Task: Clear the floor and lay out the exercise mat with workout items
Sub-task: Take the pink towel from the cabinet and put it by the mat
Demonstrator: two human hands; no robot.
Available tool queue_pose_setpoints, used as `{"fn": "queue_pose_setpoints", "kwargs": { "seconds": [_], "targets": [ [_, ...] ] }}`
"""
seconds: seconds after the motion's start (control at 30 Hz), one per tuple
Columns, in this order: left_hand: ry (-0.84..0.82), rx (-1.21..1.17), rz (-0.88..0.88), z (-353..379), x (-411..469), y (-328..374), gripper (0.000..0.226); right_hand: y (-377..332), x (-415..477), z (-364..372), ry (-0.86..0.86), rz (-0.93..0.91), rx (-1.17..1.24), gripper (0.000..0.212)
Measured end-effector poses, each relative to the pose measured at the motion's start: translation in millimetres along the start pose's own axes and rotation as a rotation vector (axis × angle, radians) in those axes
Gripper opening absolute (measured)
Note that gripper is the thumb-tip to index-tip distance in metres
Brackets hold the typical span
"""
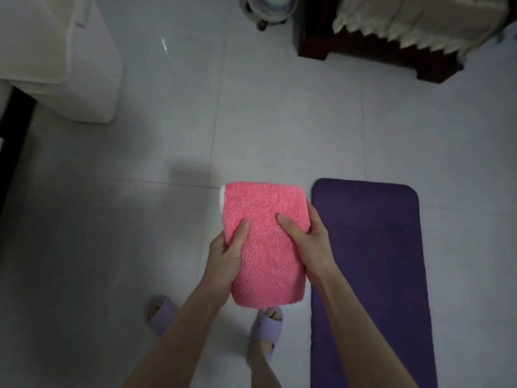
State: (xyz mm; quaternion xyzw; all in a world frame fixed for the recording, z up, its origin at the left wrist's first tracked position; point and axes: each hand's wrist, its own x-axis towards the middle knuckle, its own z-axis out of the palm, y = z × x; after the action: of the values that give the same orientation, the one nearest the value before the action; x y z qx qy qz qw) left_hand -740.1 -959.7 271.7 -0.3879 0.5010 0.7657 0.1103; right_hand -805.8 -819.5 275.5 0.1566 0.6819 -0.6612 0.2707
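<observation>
Here, the left hand (226,253) is gripping the left edge of a folded pink towel (265,247), its thumb lying across the fluffy top face and its fingers tucking out of sight underneath. The right hand (310,242) is gripping the opposite edge the same way, thumb pressing on top and fingers wrapping round the side. Between them the towel is being held flat in the air above the floor, its long side running away from the person, with a thin strip of white showing at its far left corner. Just to the right a purple exercise mat (372,261) is lying unrolled on the pale tiled floor (167,152), its near end running out of the bottom of the view. Below the towel, two feet in lilac slippers (265,329) are standing on the tiles beside the mat. Farther off, a white upholstered piece (61,60) is sitting at the upper left, and dark wooden furniture (363,49) draped with a lace-edged cloth (419,21) is standing at the upper right. Between them, at the top edge, a round object on small feet (265,9) is showing, possibly a pot stand, though the view there is dim and blurred.
</observation>
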Motion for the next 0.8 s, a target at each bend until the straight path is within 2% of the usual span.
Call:
{"fn": "queue_pose_setpoints", "kwargs": {
  "seconds": [0.13,0.27,0.43,0.7,0.8],
  "targets": [
    [0.016,0.016,-0.019,60,19,-49,0.035,26,20,-74,0.041,-0.005,-0.018,0.077],
    [0.005,0.049,-0.055,94,50,-92,0.041,58,46,-118,0.059,0.015,-0.043,0.076],
    [0.004,0.072,-0.069,107,102,-132,0.043,104,94,-142,0.089,0.029,-0.036,0.069],
    [-0.130,0.160,-0.066,106,237,-205,0.051,197,216,-166,0.151,-0.013,-0.033,0.057],
    [-0.162,0.190,-0.031,108,306,-244,0.038,245,277,-178,0.176,-0.054,-0.034,0.048]
  ]
}}
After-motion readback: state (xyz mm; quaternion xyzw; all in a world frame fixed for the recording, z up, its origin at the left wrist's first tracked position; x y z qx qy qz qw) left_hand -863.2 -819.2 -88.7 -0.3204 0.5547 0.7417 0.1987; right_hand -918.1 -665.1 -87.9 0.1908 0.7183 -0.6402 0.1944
